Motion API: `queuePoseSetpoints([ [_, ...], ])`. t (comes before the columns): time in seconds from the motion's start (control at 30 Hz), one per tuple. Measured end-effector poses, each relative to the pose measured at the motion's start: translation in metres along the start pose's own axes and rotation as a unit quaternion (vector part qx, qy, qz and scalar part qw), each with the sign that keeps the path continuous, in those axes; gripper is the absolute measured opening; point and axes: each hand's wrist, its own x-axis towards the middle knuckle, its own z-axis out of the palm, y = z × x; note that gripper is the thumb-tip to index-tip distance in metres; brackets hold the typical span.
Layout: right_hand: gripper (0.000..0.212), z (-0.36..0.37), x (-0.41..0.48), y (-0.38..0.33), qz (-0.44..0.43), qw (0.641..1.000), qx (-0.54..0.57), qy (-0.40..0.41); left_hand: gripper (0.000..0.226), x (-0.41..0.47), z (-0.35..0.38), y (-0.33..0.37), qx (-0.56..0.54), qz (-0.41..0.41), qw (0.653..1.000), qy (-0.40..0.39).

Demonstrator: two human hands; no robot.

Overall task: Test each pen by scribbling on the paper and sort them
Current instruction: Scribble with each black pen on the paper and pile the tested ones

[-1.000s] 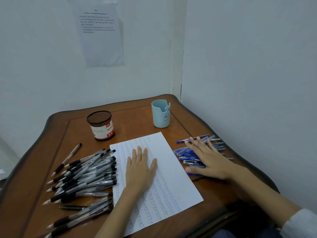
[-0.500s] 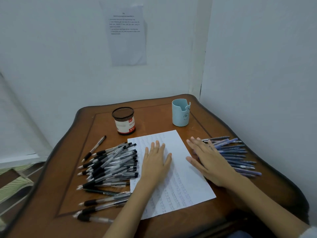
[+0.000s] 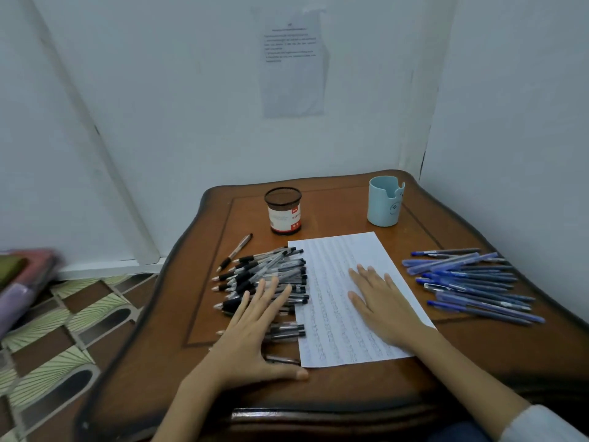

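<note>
Wooden table (image 3: pixel 344 387) fills the corner, a sheet of paper (image 3: pixel 338 253) lying at its centre with the black pens (image 3: pixel 271 272) heaped at nine o'clock of it and the blue pens (image 3: pixel 471 282) fanned out at three o'clock. Left hand (image 3: pixel 251 336) lies flat and spread over the black pile, gripping nothing; right hand (image 3: pixel 382 307) presses open-palmed on the paper, empty too. Up at eleven o'clock stands a mesh pen cup (image 3: pixel 283 215), at one o'clock a pale blue holder (image 3: pixel 384 202).

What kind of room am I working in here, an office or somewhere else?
Probably a home corner set up for the task, not an office: a carved wooden table pushed into the meeting of two plain walls, patterned floor tiles at left, and a printed sheet taped to the wall.
</note>
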Motion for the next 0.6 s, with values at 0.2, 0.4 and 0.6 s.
queuePoseSetpoints([
  [0.2, 0.053, 0.000, -0.001, 0.003, -0.008, 1.000, -0.003, 0.000, 0.098, 0.015, 0.014, -0.009, 0.027, 0.011, 0.997, 0.068],
  [0.4, 0.053, -0.001, -0.002, 0.004, -0.010, 1.000, -0.008, 0.001, 0.087, 0.035, 0.019, -0.014, 0.088, -0.051, 0.989, 0.104],
  [0.6, 0.053, -0.002, -0.003, 0.003, -0.006, 1.000, -0.011, -0.005, 0.084, 0.052, 0.021, -0.017, 0.143, -0.136, 0.977, 0.074],
])
